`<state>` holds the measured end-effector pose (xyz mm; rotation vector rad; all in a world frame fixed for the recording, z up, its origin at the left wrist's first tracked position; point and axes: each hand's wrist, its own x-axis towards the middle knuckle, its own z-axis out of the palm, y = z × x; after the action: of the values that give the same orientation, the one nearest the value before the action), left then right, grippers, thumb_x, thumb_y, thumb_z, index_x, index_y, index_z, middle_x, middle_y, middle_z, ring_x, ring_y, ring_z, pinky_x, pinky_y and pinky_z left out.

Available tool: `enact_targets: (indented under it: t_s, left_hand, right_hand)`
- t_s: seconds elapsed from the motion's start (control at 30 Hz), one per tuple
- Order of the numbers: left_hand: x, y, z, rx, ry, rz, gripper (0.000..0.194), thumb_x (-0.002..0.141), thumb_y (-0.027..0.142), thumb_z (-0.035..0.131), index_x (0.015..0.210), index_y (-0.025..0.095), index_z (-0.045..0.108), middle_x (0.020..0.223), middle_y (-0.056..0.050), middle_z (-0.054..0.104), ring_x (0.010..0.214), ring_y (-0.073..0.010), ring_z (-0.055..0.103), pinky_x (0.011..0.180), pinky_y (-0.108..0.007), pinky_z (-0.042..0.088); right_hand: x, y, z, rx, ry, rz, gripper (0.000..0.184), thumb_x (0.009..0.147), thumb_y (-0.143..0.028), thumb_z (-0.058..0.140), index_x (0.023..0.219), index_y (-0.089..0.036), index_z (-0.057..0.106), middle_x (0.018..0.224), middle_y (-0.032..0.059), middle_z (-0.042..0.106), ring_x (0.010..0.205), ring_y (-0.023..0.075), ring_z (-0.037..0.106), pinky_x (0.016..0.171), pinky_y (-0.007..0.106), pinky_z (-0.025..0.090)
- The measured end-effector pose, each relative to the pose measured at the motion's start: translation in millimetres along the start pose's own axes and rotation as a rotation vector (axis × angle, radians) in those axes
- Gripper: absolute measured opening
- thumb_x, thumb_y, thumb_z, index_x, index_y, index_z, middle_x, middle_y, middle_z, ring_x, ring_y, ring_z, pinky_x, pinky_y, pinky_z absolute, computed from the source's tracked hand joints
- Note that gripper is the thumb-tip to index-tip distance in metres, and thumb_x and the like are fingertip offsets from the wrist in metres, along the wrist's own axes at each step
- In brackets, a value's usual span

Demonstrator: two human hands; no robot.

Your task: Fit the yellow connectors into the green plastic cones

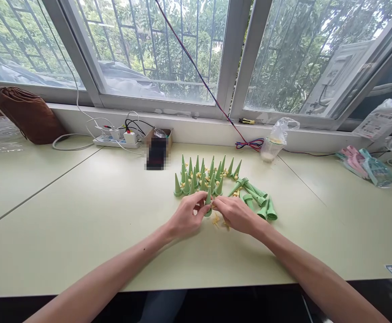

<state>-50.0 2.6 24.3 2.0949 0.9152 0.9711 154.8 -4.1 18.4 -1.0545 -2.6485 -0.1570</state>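
Note:
My left hand [189, 214] holds a green plastic watering spike [208, 202] upright, point up, with thumb and fingers around it. My right hand [234, 213] is closed in a pinch at the spike's right side, on a small yellow plastic valve [213, 205] mostly hidden by the fingertips. Below the hands, loose yellow pieces [215, 220] lie on the table, partly covered by the right hand. Just beyond stand several upright green spikes [196, 179] in rows, with yellow valves at their sides. To the right, more green spikes [258, 197] lie or lean in a loose pile.
The pale green table [98, 242] runs up to a window sill. Along its back are a brown drawstring bag [29, 115], a power strip [117, 141], a small cardboard box [167, 138], a plastic cup with a bag [270, 148] and pastel packages [367, 166]. A red-blue cable [202, 80] hangs down.

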Motion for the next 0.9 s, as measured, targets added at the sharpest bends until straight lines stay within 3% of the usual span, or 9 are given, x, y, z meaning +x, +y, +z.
enact_targets:
  t_s: [0.6,0.8,0.9]
  left_hand:
    - [-1.7,-3.9,0.5,0.074,-0.005,0.127,0.015,0.097,0.024,0.047,0.095,0.018,0.06,0.082,-0.004,0.057,0.068,-0.0149,0.049,0.065,-0.028,0.048]
    - [0.6,-1.6,0.5,-0.008,0.05,0.005,0.012,0.094,0.027,0.053,0.092,0.018,0.06,0.078,-0.002,0.058,0.066,-0.0143,0.051,0.063,-0.026,0.047]
    - [2.7,-0.6,-0.8,-0.077,0.075,-0.052,0.015,0.093,0.031,0.056,0.093,0.017,0.061,0.072,0.0,0.053,0.065,-0.0134,0.05,0.059,-0.023,0.044]
  right_hand:
    - [-0.9,3.0,4.0,0.269,0.066,0.042,0.02,0.1,-0.015,0.034,0.087,-0.018,0.049,0.079,0.0032,0.057,0.06,0.0143,0.045,0.056,0.025,0.032]
    - [1.0,4.4,8.5,0.336,0.12,0.089,0.025,0.105,-0.023,0.035,0.091,-0.017,0.056,0.084,0.0045,0.062,0.067,0.0148,0.053,0.062,0.026,0.038]
    - [2.2,3.1,5.9,0.379,0.149,0.114,0.019,0.104,-0.025,0.042,0.099,-0.017,0.059,0.089,0.0052,0.065,0.071,0.0152,0.057,0.065,0.026,0.042]
